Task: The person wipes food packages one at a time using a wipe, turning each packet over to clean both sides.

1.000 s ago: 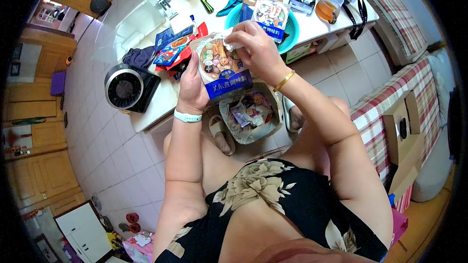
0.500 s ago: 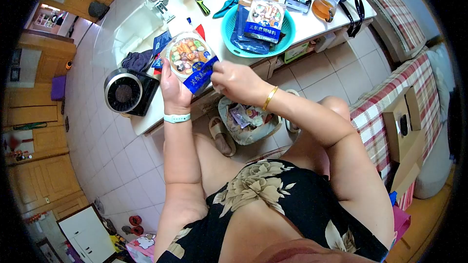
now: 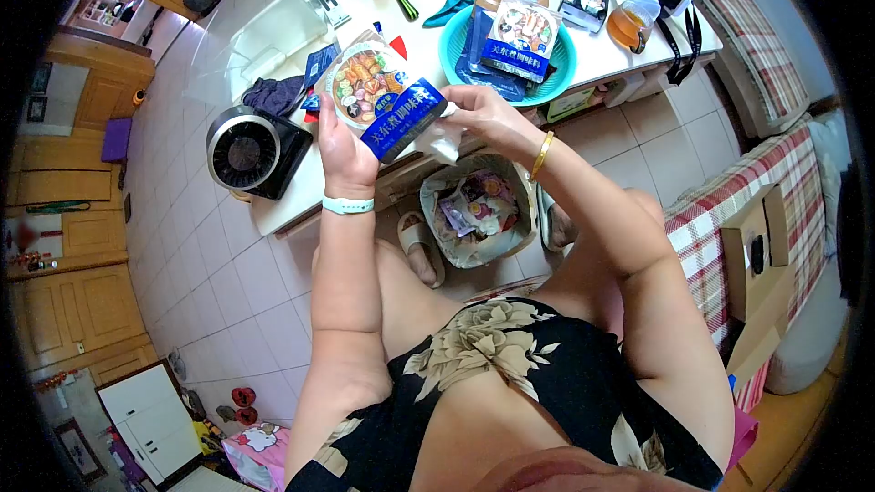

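Head view: the reference landmark is the teal basket point(image 3: 566, 55), standing on the white table point(image 3: 374, 2).

Packet position: the illustrated packet point(image 3: 372, 91) is held to the left of the basket and toward the wearer, clear of it, tilted with its printed face up.

Left hand point(image 3: 346, 150): grasps the packet at its left side, thumb along the edge, the other fingers mostly hidden behind it.

Right hand point(image 3: 483, 114): fingers pinched together at the packet's lower right corner, gripping a white tissue point(image 3: 444, 144) that hangs below that corner. Exact tissue contact with the packet cannot be told.

Progress: handling of this packet appears to be under way. It is picked up and the tissue is at its corner; it is not yet set down. Whether any of its surface is finished cannot be told.

Surroundings: a matching packet point(image 3: 522, 36) lies on top in the basket; whether it has had the same handling is not shown. A lined bin point(image 3: 469, 255) stands below the basket on the wearer's side. A knife point(image 3: 402, 0) lies left of the basket.
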Demonstrator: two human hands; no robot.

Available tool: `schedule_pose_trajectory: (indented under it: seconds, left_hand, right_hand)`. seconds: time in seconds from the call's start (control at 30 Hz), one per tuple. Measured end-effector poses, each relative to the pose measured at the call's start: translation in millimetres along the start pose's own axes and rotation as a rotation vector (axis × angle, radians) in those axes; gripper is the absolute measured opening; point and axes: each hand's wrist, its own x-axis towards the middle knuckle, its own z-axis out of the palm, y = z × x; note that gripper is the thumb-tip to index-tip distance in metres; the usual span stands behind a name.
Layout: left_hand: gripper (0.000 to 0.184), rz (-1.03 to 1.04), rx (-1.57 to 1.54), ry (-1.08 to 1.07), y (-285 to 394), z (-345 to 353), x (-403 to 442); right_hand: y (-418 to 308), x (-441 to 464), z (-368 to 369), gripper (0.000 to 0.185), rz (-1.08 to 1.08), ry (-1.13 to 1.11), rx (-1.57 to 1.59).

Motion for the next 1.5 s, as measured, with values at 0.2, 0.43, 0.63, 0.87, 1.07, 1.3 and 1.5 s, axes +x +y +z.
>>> schedule_pose_trajectory:
  seconds: [0.2, 0.43, 0.63, 0.87, 1.07, 1.3, 1.5]
  left_hand:
    - [0.058, -0.003, -0.003, -0.017, -9, -1, -1]
    - [0.050, 0.059, 0.031, 0.108, -21, 4, 1]
    - [0.051, 0.095, 0.236, 0.061, -31, -1, -2]
    - [0.073, -0.113, 0.024, -0.115, -32, 10, -9]
    - [0.058, -0.201, 0.032, -0.079, -38, 12, -12]
    - [0.052, -0.416, -0.065, -0.116, -75, 11, -27]
    - [0.052, -0.420, -0.016, -0.167, -59, 22, -27]
  right_hand:
    - [-4, -1, 2, 0.025, 0.026, 0.074, 0.211]
    - [-8, -5, 6, 0.033, -0.032, 0.034, 0.491]
    - [-21, -5, 9, 0.030, -0.419, 0.435, -0.350]
    - [-11, -18, 33, 0.027, -0.703, 0.142, -0.958]
    - [-26, -17, 36, 0.021, -0.736, 0.324, -0.671]
    - [-24, -12, 20, 0.049, -0.836, 0.212, -1.060]
    - [-29, -7, -4, 0.054, -0.788, 0.255, -1.194]
